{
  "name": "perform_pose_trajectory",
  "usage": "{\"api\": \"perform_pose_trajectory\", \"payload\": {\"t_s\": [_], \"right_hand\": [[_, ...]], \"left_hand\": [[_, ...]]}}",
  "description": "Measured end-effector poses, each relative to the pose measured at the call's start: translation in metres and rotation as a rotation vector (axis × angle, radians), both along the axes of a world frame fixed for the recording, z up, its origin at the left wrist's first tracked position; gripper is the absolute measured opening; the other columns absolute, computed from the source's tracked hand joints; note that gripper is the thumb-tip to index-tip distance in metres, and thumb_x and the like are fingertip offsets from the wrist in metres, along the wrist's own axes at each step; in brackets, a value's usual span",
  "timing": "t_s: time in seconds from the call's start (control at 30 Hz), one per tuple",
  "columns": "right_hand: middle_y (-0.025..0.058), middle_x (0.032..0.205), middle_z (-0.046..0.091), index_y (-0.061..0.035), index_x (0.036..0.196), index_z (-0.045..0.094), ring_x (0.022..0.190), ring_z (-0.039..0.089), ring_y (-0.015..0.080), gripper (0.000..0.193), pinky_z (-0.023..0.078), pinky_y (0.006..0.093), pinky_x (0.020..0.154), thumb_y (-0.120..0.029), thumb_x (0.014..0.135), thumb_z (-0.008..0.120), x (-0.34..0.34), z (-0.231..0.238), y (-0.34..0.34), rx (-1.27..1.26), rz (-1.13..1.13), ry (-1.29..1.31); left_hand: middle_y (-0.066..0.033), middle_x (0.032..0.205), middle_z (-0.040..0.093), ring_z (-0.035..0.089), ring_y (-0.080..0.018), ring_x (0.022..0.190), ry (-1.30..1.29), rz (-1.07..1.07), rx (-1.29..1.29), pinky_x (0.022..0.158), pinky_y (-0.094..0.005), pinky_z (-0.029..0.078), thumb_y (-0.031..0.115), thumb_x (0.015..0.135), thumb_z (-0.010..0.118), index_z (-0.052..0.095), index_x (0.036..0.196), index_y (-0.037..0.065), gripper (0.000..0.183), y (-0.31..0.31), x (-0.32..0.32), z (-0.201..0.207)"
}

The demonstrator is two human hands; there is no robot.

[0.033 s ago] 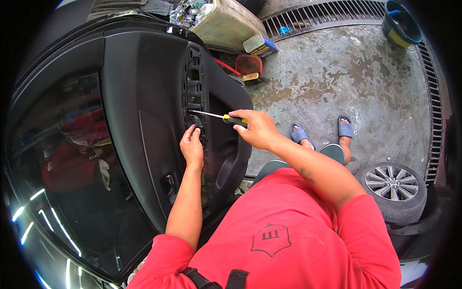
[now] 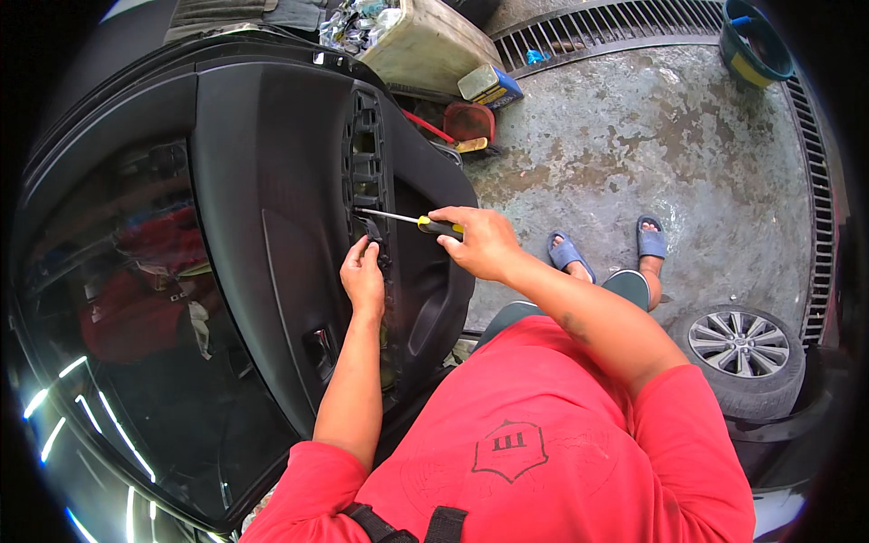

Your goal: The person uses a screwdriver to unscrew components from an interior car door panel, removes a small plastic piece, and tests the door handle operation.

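Note:
My right hand is closed round the yellow-and-black handle of a screwdriver. Its metal shaft points left, and the tip rests at the open slotted strip in a black car door panel. Just below the tip, the thumb and fingers of my left hand pinch a thin black plastic trim piece at the strip. How far that piece is attached cannot be made out. The dark door window lies to the left of the panel, with a door handle left of my forearm.
A wheel lies on the worn concrete floor at right. A metal drain grate runs along the far side, near a green bucket. Beyond the door stand a dirty white bin, a blue-and-yellow can and a red dustpan.

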State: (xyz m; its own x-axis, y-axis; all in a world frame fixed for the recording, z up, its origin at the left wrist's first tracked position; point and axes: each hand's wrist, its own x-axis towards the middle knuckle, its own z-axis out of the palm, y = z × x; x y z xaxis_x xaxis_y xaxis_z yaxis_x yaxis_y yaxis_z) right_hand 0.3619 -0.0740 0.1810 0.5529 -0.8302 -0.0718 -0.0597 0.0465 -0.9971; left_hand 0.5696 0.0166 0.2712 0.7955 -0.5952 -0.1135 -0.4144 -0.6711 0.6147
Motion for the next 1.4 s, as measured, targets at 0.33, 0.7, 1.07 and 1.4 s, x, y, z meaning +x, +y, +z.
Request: {"api": "perform_pose_trajectory", "payload": {"t_s": [0.33,0.7,1.07,1.4], "right_hand": [[0.0114,0.108,0.074,-0.0164,0.123,0.07,0.101,0.069,0.0356,0.037,0.054,0.0462,0.088,-0.022,0.086,0.073,0.009,0.013,0.0,-0.025,-0.007,0.032],[0.0068,0.08,0.068,-0.0082,0.103,0.06,0.056,0.056,0.0114,0.017,0.037,0.024,0.044,-0.025,0.101,0.056,0.021,0.018,-0.018,1.214,0.281,-0.468],[0.0137,0.084,0.065,-0.0017,0.116,0.06,0.069,0.068,0.0235,0.029,0.053,0.0364,0.06,-0.026,0.101,0.056,-0.008,0.031,0.002,0.058,0.088,0.008],[0.0169,0.086,0.068,-0.0004,0.124,0.055,0.065,0.067,0.0234,0.034,0.054,0.0351,0.061,-0.028,0.106,0.05,-0.012,0.034,0.0,-0.784,-0.04,0.073]], "left_hand": [[-0.0039,0.096,0.069,0.061,-0.0101,0.089,-0.082,0.026,-0.014,0.083,-0.0255,0.047,0.015,0.097,0.066,0.069,0.12,-0.003,0.03,0.006,0.007,-0.004],[0.0036,0.064,0.034,0.036,-0.0092,0.056,1.139,0.155,-0.561,0.052,-0.0256,0.035,0.039,0.111,0.04,0.055,0.123,0.005,0.039,-0.028,-0.023,-0.028],[0.0049,0.064,0.033,0.037,-0.0086,0.055,1.082,0.323,-0.657,0.052,-0.0257,0.035,0.03,0.109,0.05,0.056,0.113,0.007,0.024,-0.044,-0.017,-0.042],[0.0059,0.063,0.033,0.036,-0.0076,0.053,1.091,0.285,-0.669,0.05,-0.0258,0.033,0.031,0.11,0.048,0.054,0.109,0.007,0.025,-0.047,-0.016,-0.044]]}}
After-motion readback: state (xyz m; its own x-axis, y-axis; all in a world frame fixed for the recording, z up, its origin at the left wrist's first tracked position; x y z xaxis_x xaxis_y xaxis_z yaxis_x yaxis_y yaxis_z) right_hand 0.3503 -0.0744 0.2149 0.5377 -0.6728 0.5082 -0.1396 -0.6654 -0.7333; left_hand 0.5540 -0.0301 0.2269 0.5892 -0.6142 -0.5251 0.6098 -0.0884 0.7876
